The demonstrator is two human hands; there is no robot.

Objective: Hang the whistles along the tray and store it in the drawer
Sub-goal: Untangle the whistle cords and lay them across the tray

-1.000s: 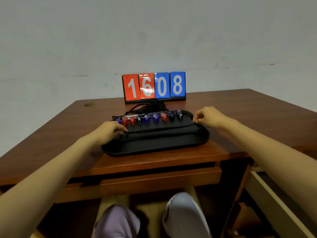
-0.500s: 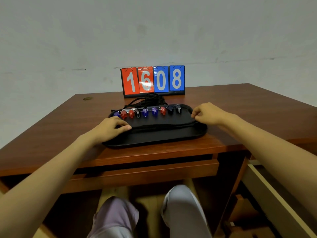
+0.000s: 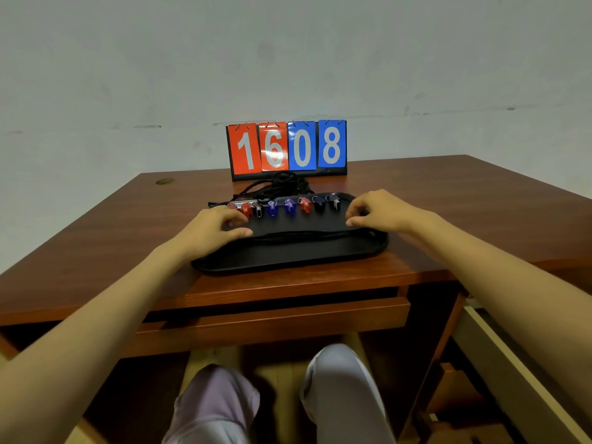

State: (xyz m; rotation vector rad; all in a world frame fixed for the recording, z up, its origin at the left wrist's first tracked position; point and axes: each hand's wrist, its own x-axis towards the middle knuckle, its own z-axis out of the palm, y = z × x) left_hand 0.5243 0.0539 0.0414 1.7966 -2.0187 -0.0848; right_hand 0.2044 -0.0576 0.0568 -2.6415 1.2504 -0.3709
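Observation:
A black tray (image 3: 288, 259) lies near the front edge of a brown wooden desk (image 3: 464, 200). Several red, blue and black whistles (image 3: 290, 207) hang in a row along its far rim, and their black cords (image 3: 282, 184) pile up behind it. My left hand (image 3: 211, 227) grips the tray's left end beside the leftmost whistles, with the thumb lying across the tray. My right hand (image 3: 378, 211) grips the far right corner, fingers curled down. A shallow drawer front (image 3: 288, 318) runs under the desktop.
A flip scoreboard (image 3: 288, 149) reading 1608 stands behind the tray against a grey wall. At lower right a pale-sided drawer (image 3: 499, 357) is pulled out. My knees (image 3: 336, 379) are under the desk.
My left hand has slid a little further onto the tray toward the whistles. The right hand has barely shifted. The tray stays on the desk.

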